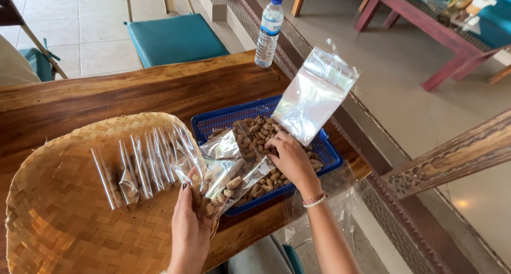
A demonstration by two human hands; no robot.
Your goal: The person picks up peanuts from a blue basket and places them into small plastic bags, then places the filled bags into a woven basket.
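Fingers of right hand (290,159) grasp nuts (261,133) above wooden table (133,95); left hand (189,228) grasps bag (215,178).

Both arms bare, no sleeves showing. Right hand (290,159) has a thin beaded bracelet (314,200) at the wrist, white and dark red strands stacked together. Left hand (190,226) wears dark nail polish, seen on the one nail in view; no rings or watch visible.
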